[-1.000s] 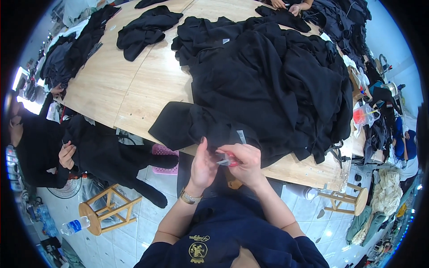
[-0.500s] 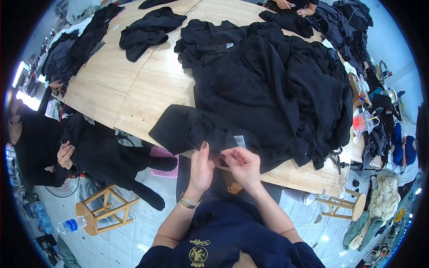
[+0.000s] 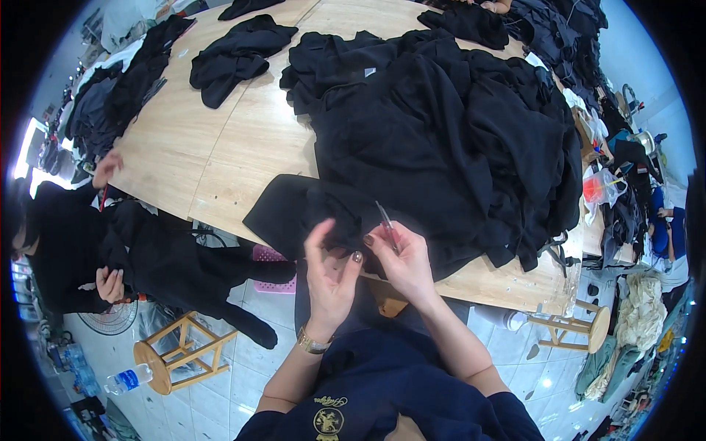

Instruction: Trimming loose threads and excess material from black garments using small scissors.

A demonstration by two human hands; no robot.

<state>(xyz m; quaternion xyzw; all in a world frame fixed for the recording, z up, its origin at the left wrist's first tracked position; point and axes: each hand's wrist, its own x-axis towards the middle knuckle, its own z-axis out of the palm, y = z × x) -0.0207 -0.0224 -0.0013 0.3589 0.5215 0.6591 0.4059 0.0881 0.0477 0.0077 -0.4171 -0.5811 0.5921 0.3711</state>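
My right hand (image 3: 404, 264) is closed around slim, pointed thread snips (image 3: 385, 219), their tip up and away from me. Beside it, my left hand (image 3: 329, 283) has its thumb and fingers spread, with nothing visibly gripped. Both hands are at the near edge of the table, in front of a black garment (image 3: 287, 209) whose flat dark corner lies left of them. Behind that, a large heap of black garments (image 3: 441, 140) covers the middle and right of the table.
At the left, a co-worker's hand (image 3: 110, 285) holds black cloth. Wooden stools (image 3: 151, 367) stand on both sides, one with a water bottle (image 3: 126, 381) next to it. A pink basket (image 3: 273, 285) is under the table (image 3: 243, 154). More black clothes (image 3: 239, 55) lie farther back.
My hands have parted a little; the left fingers have spread, and the snips now show pointing up from my right hand. The white label by my hands is out of sight.
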